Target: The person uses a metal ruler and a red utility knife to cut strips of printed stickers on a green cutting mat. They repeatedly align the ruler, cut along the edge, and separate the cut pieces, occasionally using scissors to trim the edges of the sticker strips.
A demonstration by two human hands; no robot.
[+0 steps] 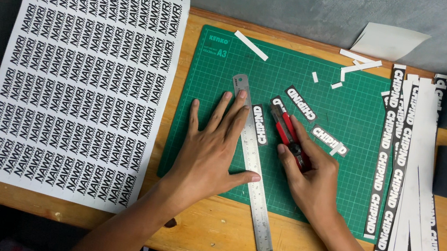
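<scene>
2 bare hands work close together on the green gridded cutting mat point(320, 98). Fingers of the left hand point(209, 150) lie spread and flat on the long steel ruler point(252, 161); the right hand point(309, 175) is clamped on a red-and-black utility knife point(287, 135) beside a black printed label strip point(259, 125). Should the ruler slide, the blade risks nicking the thumb.

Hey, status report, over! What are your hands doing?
Left hand flat on steel ruler. Right hand grips red cutter beside black sticker. Paper scraps farther back.
</scene>
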